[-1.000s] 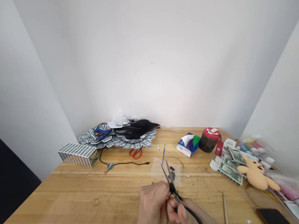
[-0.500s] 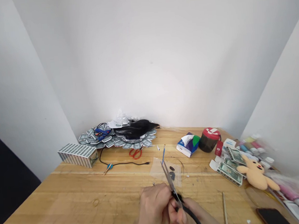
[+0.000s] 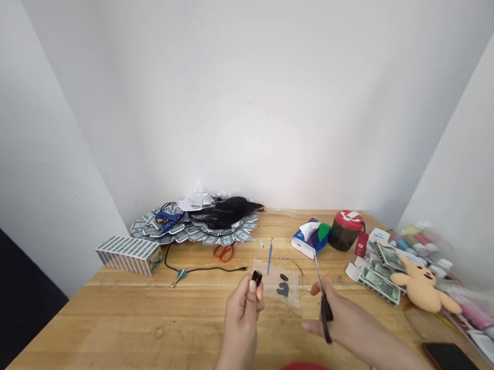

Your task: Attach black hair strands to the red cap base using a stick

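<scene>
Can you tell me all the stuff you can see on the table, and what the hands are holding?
Table: one, light wood.
Scissors: one, black handles, in the right hand.
Small piece: one, black, pinched in the left fingers.
Clear sheet: one, with dark bits, mid-table.
Orange scissors: one, near the back.
Striped box: one, back left.
Banknote fan: one, greenish, back, with black hair on top.
Tissue box: one, white-blue-green.
Jar: one, dark, red lid.
Plush toy: one, yellow, right.
Phone: one, black, front right.
Left hand: raised.
Right hand: beside it.
</scene>
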### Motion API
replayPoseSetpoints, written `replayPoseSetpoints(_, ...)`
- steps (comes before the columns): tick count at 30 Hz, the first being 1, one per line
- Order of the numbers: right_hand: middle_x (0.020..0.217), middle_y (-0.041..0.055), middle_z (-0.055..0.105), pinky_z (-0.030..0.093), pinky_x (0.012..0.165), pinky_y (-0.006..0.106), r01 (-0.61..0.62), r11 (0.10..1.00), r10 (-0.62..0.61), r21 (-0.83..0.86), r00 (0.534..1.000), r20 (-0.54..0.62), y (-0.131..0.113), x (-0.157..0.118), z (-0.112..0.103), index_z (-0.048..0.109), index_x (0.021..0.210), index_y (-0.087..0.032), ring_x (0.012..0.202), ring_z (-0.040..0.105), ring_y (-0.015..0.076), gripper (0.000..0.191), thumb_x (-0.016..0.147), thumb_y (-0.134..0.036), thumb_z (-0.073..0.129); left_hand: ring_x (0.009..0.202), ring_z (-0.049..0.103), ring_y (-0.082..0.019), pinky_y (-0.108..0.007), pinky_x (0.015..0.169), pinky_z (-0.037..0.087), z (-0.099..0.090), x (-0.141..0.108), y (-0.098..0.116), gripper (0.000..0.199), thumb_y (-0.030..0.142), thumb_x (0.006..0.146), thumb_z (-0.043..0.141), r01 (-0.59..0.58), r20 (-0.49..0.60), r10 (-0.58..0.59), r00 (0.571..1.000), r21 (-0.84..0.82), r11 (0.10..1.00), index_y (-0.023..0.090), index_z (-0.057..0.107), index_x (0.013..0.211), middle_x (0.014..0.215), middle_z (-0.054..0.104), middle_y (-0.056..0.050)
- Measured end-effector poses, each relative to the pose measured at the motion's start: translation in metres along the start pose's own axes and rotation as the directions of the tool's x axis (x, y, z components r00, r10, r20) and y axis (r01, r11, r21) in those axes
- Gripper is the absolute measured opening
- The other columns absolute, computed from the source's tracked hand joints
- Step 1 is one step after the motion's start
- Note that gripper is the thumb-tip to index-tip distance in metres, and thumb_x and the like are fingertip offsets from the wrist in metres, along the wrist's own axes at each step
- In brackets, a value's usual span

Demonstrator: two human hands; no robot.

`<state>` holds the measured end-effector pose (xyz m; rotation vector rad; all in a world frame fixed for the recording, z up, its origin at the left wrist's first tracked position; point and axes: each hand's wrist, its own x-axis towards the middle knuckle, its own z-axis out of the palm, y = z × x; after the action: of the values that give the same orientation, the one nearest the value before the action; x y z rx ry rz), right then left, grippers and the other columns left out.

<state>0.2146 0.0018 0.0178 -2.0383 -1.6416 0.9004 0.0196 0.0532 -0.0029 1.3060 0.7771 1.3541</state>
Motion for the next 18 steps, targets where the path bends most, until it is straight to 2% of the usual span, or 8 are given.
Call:
replayPoseSetpoints(3,0.087,0.0012,0.065,0.052,0.069,0.035,-0.198,0.938,0.217,-0.286,0.975,0.04,0.034,0.022,-0.008,0.058,0.108,-0.016,0.07,0.063,0.0159,0.026,0.09,-0.034,0.061,0.05,0.03,-0.008,-0.018,0.048,0.033,0.003,0.003,0.008,0.052,0.069,0.075,0.058,0.09,-0.024,-0.092,0.995,-0.083,0.992,0.019,0.047,0.066,0.059,0.034,0.006)
replayPoseSetpoints(7,0.106,0.0054,0.067,0.056,0.074,0.037,-0.3,0.811,0.371,-0.503,0.928,0.045,0.056,0.037,-0.015,0.062,0.109,-0.017,0.084,0.067,0.0178,0.021,0.093,-0.029,0.059,0.051,0.028,-0.008,-0.017,0.048,0.031,0.004,0.003,0.01,0.054,0.069,0.068,0.065,0.155,-0.037,-0.162,0.986,-0.146,0.977,0.018,0.047,0.062,0.057,0.034,0.006)
replayPoseSetpoints(12,0.117,0.0073,0.064,0.053,0.083,0.043,-0.322,0.726,0.394,-0.608,0.919,-0.017,0.06,0.047,-0.024,0.061,0.113,-0.017,0.099,0.064,0.0222,0.024,0.092,-0.028,0.06,0.054,0.034,-0.009,-0.018,0.05,0.033,0.0,0.001,0.008,0.052,0.065,0.063,0.073,0.212,-0.061,-0.228,0.972,-0.196,0.957,0.017,0.055,0.063,0.059,0.042,0.004)
replayPoseSetpoints(15,0.118,0.0078,0.063,0.053,0.084,0.043,-0.329,0.737,0.371,-0.59,0.927,-0.053,0.058,0.049,-0.03,0.061,0.114,-0.018,0.1,0.064,0.0223,0.024,0.092,-0.028,0.06,0.057,0.039,-0.009,-0.018,0.054,0.037,-0.002,0.001,0.012,0.051,0.064,0.057,0.077,0.245,-0.082,-0.27,0.959,-0.237,0.94,0.017,0.057,0.066,0.062,0.046,0.004)
replayPoseSetpoints(18,0.118,0.0078,0.063,0.053,0.084,0.043,-0.323,0.786,0.311,-0.527,0.943,-0.114,0.05,0.044,-0.031,0.061,0.114,-0.018,0.099,0.064,0.0223,0.024,0.092,-0.028,0.059,0.059,0.041,-0.009,-0.017,0.055,0.039,-0.001,-0.001,0.016,0.054,0.062,0.05,0.081,0.272,-0.095,-0.308,0.947,-0.279,0.921,0.017,0.059,0.068,0.064,0.049,0.003)
